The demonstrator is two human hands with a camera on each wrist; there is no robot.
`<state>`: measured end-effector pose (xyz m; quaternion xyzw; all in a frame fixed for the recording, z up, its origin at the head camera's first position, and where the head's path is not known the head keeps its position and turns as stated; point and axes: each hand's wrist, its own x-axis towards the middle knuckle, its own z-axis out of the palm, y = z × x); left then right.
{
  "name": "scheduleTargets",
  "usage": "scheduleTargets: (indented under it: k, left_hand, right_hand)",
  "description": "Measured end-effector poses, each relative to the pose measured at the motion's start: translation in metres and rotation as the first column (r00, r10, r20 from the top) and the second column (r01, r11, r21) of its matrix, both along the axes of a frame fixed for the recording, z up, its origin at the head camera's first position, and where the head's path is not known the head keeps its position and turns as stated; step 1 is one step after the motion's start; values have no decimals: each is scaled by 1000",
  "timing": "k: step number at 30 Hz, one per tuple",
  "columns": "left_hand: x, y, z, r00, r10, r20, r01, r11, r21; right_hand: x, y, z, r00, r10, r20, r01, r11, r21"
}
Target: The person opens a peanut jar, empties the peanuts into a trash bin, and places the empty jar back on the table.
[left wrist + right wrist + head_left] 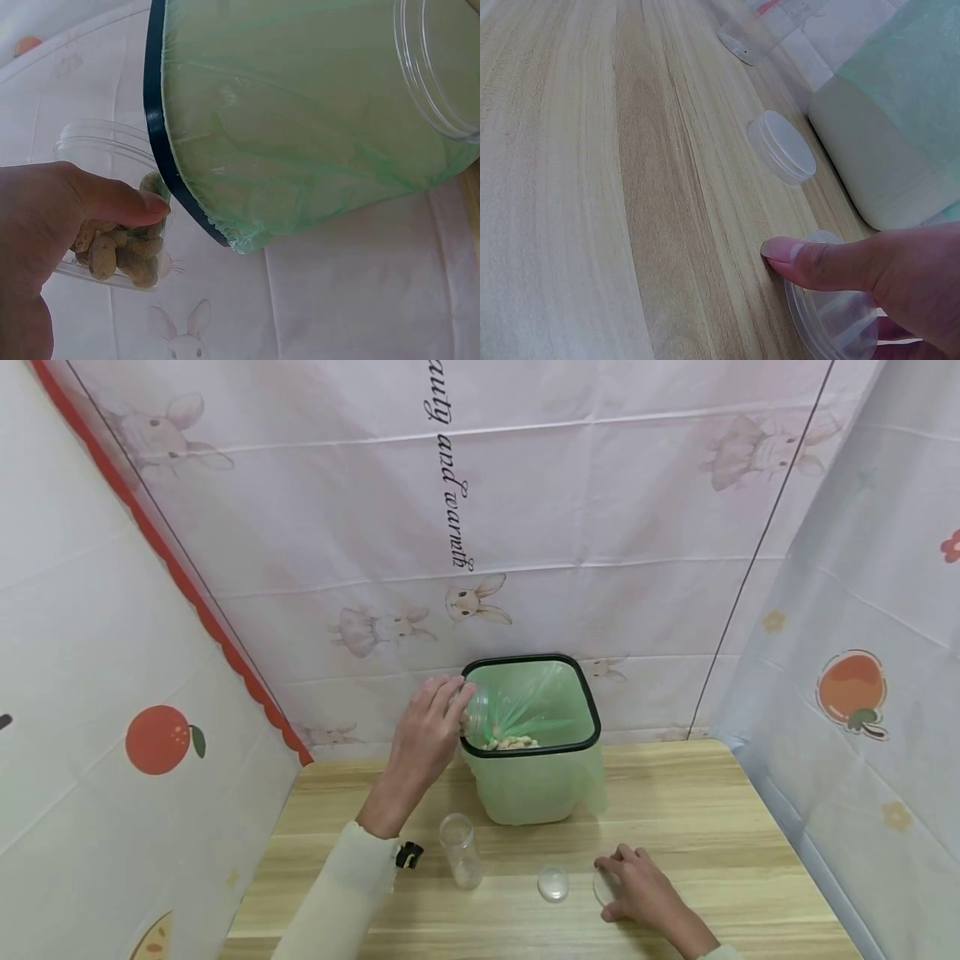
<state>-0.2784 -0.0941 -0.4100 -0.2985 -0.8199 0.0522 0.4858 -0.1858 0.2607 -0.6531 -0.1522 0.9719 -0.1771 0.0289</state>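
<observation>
My left hand (429,727) grips a clear plastic jar (477,714) tipped over the left rim of a bin with a green liner (536,785). Unshelled peanuts (124,255) lie in the jar, with the thumb across its side in the left wrist view. More pale peanuts (513,742) show just inside the bin's front rim. Low on the table at the right, my right hand (647,893) holds a clear round lid (829,315) by its edge, thumb on one side and fingers on the other. The fingers partly hide this lid.
A second clear jar (461,853) stands in front of the bin, on the left. Between it and the right hand lies another round lid (553,884). Near the left sleeve is a small black object (409,855). Printed curtains (360,527) enclose the wooden table (690,810).
</observation>
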Motion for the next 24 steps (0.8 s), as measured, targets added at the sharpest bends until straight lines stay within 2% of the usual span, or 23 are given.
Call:
scheduleTargets:
  k: [9,18,24]
  left_hand:
    - [2,1,1,999,-13,35,12,999,43]
    - [1,2,4,1000,-9,8,9,1000,-24]
    - [0,1,5,1000,-23,9,23,1000,-20]
  right_hand:
    - [1,1,-1,1000,9,-22,-9,1000,1]
    - [0,1,0,1000,-5,-9,5,1000,4]
    - [1,1,1,1000,2,-11,-2,1000,-6]
